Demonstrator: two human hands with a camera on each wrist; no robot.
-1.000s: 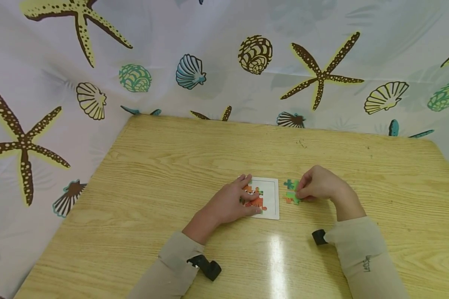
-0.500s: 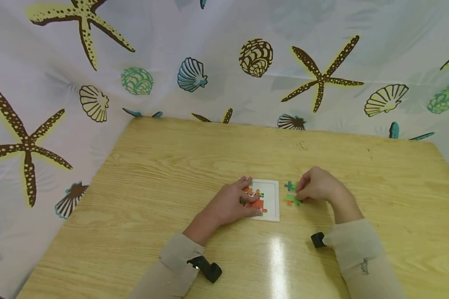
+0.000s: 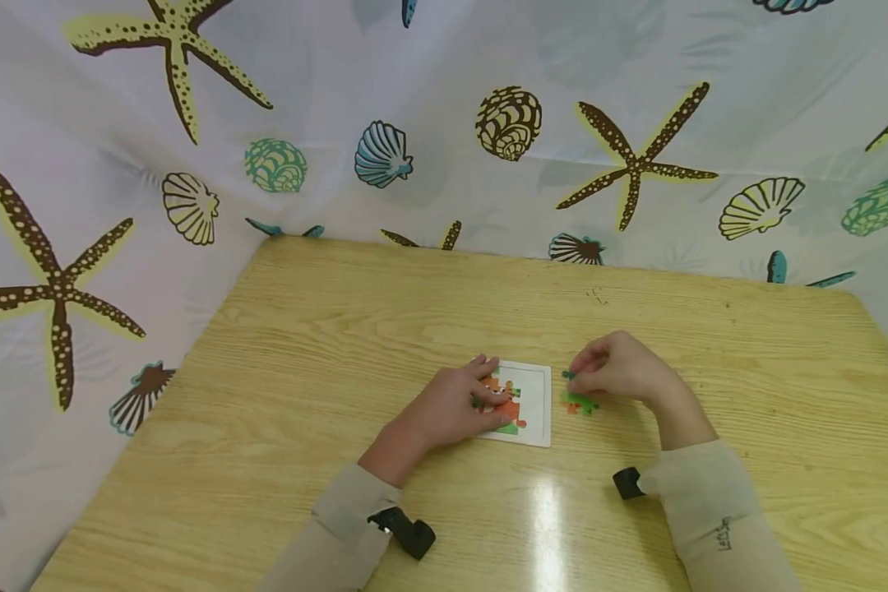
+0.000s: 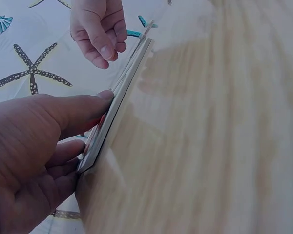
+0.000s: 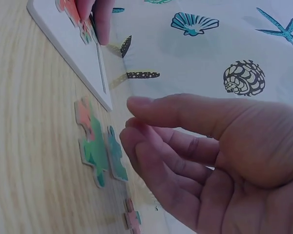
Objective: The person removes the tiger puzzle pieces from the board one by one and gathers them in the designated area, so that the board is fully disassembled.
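My left hand (image 3: 459,403) rests with spread fingers on a white puzzle board (image 3: 536,411), its thumb along the near side. Beneath those fingers, part of an orange and green picture (image 3: 511,409) fills the board's left portion. Right of the board, my right hand (image 3: 622,370) hovers over loose jigsaw pieces, thumb and fingertips close together with nothing visible between them in the right wrist view. Below its fingertips lie an orange-and-green jigsaw piece (image 5: 94,146) and a teal-green jigsaw piece (image 5: 116,153). Another small orange and teal jigsaw piece (image 5: 133,217) lies farther off, hidden under the hand in the head view.
A wood-grain table (image 3: 340,329) carries everything. Behind it and to the left hangs a white cloth (image 3: 444,99) printed with shells and starfish. Black wrist mounts (image 3: 407,533) stick out from the beige sleeves (image 3: 718,510).
My right hand has shifted a little left, from the pieces' right side to over the teal one. My left hand stays on the board. The head view has tilted slightly.
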